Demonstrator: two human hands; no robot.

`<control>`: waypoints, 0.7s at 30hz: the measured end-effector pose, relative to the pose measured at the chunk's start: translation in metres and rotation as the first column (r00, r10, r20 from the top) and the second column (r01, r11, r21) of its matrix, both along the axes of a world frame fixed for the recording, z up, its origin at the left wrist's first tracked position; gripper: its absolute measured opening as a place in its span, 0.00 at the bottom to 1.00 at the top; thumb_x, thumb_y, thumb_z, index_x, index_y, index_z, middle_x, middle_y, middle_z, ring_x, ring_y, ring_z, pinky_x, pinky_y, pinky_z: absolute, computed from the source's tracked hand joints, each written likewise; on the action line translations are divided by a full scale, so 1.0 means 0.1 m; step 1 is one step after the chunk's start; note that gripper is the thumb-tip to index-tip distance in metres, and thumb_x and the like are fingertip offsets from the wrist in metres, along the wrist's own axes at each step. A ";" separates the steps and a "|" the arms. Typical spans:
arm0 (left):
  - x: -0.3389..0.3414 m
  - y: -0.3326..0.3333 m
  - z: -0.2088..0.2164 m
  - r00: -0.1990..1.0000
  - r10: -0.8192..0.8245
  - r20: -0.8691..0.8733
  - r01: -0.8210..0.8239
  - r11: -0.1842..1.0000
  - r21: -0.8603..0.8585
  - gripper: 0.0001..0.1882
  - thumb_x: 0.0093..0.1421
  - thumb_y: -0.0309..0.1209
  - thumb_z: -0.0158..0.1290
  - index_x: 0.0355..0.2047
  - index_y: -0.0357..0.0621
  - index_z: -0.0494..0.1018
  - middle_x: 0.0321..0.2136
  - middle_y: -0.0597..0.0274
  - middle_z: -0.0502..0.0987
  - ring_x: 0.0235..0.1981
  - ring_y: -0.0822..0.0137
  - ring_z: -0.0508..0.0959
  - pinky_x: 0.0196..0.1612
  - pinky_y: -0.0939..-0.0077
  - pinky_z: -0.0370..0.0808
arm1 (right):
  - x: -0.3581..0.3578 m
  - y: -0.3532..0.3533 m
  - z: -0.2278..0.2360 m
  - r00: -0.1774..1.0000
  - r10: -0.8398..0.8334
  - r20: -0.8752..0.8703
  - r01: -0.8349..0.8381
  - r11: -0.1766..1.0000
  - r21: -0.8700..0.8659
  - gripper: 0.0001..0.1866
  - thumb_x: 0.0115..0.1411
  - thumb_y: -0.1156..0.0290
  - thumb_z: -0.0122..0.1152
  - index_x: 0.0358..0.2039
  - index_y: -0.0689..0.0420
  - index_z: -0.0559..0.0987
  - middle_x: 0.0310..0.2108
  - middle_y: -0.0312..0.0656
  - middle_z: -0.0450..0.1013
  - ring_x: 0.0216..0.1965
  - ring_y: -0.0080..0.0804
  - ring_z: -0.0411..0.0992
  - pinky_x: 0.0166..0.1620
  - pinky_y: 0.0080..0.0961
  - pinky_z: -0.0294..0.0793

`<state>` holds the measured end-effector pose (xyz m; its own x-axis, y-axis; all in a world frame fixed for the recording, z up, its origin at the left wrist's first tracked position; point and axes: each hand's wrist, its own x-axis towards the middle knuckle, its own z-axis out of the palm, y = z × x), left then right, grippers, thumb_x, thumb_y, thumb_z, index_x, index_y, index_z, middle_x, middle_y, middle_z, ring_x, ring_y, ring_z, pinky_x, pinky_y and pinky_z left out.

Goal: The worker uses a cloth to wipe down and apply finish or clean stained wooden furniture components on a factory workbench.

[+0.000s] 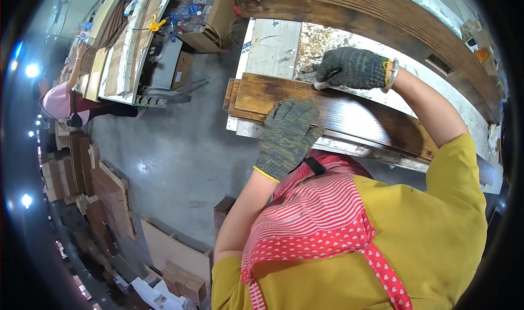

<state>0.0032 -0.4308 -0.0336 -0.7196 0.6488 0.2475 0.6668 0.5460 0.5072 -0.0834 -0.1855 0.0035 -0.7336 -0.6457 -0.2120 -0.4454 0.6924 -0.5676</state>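
Observation:
A dark brown, glossy wooden plank with visible grain lies across the workbench in front of me, on top of other boards. My left hand, in a grey-green knit glove, rests on its near edge, fingers laid over the top face and thumb apart. At the plank's far edge is my right hand, gloved alike, its fingers closed around a small whitish piece. Most of that piece is hidden by the glove, so its kind does not show.
Beyond the plank, wood shavings cover part of the white worktop. A long grooved brown board runs along the far side. A carton of plastic bottles stands at upper left. Another person works at a bench further left. Boards are stacked at lower left.

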 end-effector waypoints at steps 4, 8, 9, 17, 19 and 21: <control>0.07 0.07 -0.02 0.994 0.060 -0.093 -0.060 0.998 -0.002 0.18 0.52 0.38 0.62 0.42 0.46 0.78 0.47 0.56 0.77 0.51 0.53 0.74 0.57 0.56 0.68 | -0.04 -0.19 0.00 0.959 -0.277 0.058 0.282 0.953 -0.115 0.16 0.63 0.59 0.58 0.45 0.54 0.82 0.38 0.40 0.79 0.40 0.31 0.76 0.48 0.33 0.74; 0.09 0.09 -0.04 0.990 0.074 -0.121 -0.077 0.997 -0.018 0.17 0.54 0.37 0.61 0.43 0.45 0.78 0.46 0.55 0.78 0.50 0.52 0.74 0.56 0.58 0.69 | -0.01 -0.41 -0.12 0.977 -0.210 -0.044 0.204 0.972 -0.119 0.17 0.60 0.57 0.60 0.42 0.56 0.82 0.42 0.44 0.78 0.44 0.37 0.75 0.49 0.34 0.72; 0.11 0.10 -0.06 0.990 0.071 -0.125 -0.074 0.997 -0.018 0.17 0.54 0.37 0.61 0.43 0.45 0.78 0.46 0.55 0.78 0.50 0.52 0.74 0.56 0.58 0.69 | 0.02 -0.35 -0.21 0.975 -0.197 -0.106 0.182 0.974 -0.138 0.16 0.59 0.59 0.61 0.41 0.57 0.82 0.42 0.45 0.78 0.44 0.38 0.75 0.49 0.34 0.72; 0.18 0.16 -0.10 0.974 0.172 -0.150 -0.187 0.978 -0.092 0.18 0.57 0.38 0.59 0.45 0.44 0.77 0.47 0.54 0.77 0.51 0.52 0.73 0.56 0.60 0.69 | 0.75 0.56 -0.12 0.942 -0.263 -0.207 0.259 0.965 -0.047 0.13 0.58 0.60 0.63 0.39 0.53 0.83 0.38 0.43 0.77 0.44 0.41 0.75 0.49 0.35 0.72; 0.20 0.18 -0.08 0.971 0.204 -0.128 -0.216 0.973 -0.087 0.18 0.58 0.39 0.57 0.46 0.44 0.76 0.49 0.53 0.76 0.53 0.52 0.73 0.57 0.60 0.68 | 0.91 0.77 -0.06 0.943 -0.256 -0.214 0.250 0.967 -0.056 0.13 0.59 0.58 0.62 0.38 0.52 0.84 0.37 0.43 0.77 0.43 0.41 0.75 0.48 0.35 0.72; 0.23 0.19 -0.06 0.969 0.193 -0.154 -0.210 0.973 -0.100 0.19 0.60 0.41 0.55 0.47 0.43 0.76 0.50 0.53 0.75 0.54 0.52 0.72 0.58 0.61 0.67 | 1.06 0.91 0.00 0.939 -0.290 -0.183 0.310 0.946 0.091 0.12 0.59 0.58 0.62 0.37 0.50 0.84 0.37 0.43 0.77 0.43 0.42 0.75 0.48 0.36 0.72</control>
